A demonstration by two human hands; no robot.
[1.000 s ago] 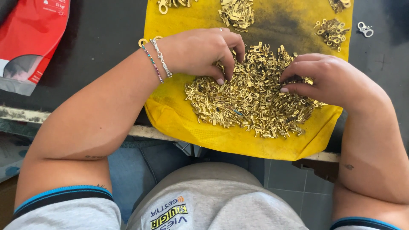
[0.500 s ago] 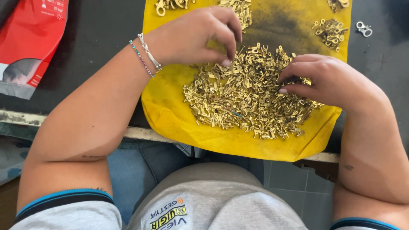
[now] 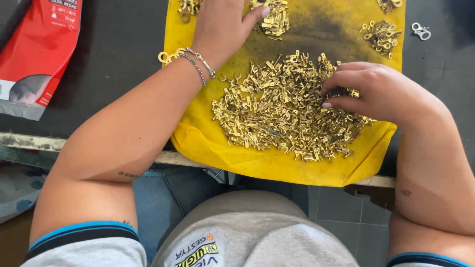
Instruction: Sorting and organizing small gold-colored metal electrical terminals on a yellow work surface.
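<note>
A big heap of small brass metal pieces lies on a yellow cloth spread over the dark table. My right hand rests on the heap's right side, fingertips curled into the pieces. My left hand, with bracelets on its wrist, reaches to the cloth's far edge, its fingers touching a smaller sorted pile of brass pieces. Whether either hand pinches a piece is hidden.
Two more small brass piles sit at the cloth's far left and far right. A silver metal piece lies on the dark table at the right. A red bag lies at the left.
My left hand has lifted off the big heap and moved away to the small pile at the cloth's far edge. My right hand has stayed on the heap.
</note>
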